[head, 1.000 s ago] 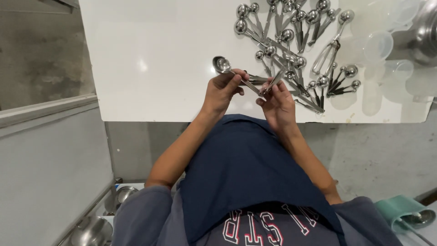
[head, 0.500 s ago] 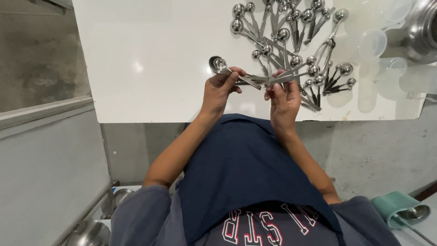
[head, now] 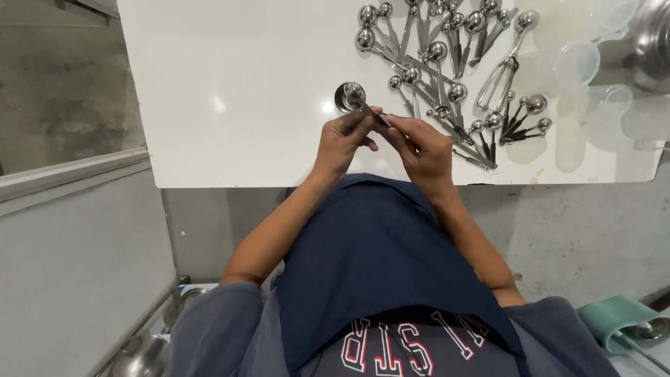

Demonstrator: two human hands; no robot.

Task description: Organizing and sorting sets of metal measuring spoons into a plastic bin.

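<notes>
No packages, labels, signs or screens show anywhere in this view.

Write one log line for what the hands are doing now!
left hand + right hand: hold round-bowled steel measuring spoon | white table: steel spoon pile

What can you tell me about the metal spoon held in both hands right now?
The spoon looks like shiny steel, with a round, deep bowl and a thin flat handle. The bowl faces up toward the camera, over the white table, up and left of the hands. The handle slants down to the right, where the left hand and right hand pinch it between fingertips, hiding most of it. It lies left of the pile of similar spoons, apart from them.
</notes>
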